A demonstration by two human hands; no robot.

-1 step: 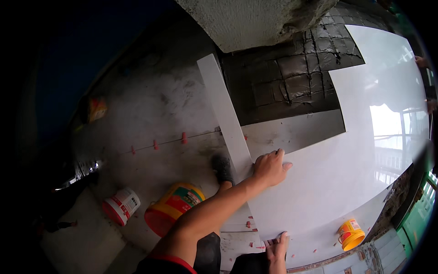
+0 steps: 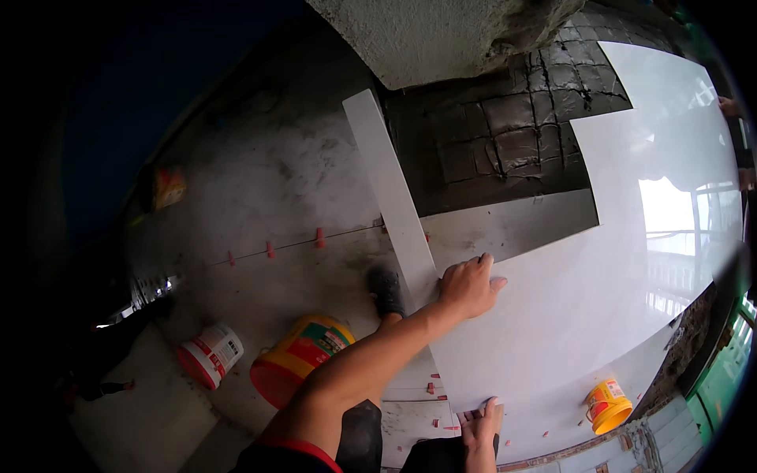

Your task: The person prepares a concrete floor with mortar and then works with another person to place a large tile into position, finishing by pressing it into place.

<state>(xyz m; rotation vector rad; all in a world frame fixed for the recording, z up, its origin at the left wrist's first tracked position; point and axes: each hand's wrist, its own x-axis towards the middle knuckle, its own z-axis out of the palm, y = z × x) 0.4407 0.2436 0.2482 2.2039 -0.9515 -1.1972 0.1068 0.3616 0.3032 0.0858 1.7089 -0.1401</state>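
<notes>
A large glossy white tile [image 2: 536,331] with notches cut in its far edge spans the middle and right. My left hand [image 2: 471,287] is closed over its far left edge, fingers curled round the rim and thumb on the face. Palm up, my right hand [image 2: 479,428] holds the near left corner from below, thumb on the edge. The tile is tilted above the floor. At its far right side, part of another person's hand [image 2: 727,106] shows at the edge. Beyond the notch lies grey mortar [image 2: 512,130], scored with grooves.
A narrow white strip [image 2: 390,189] runs along the tile's left. A rough concrete block [image 2: 441,39] juts in at the top. Buckets stand about: a yellow-red one [image 2: 303,355], a white-red one [image 2: 211,355], a small yellow one [image 2: 607,406]. Red tile clips [image 2: 320,237] sit in a floor joint.
</notes>
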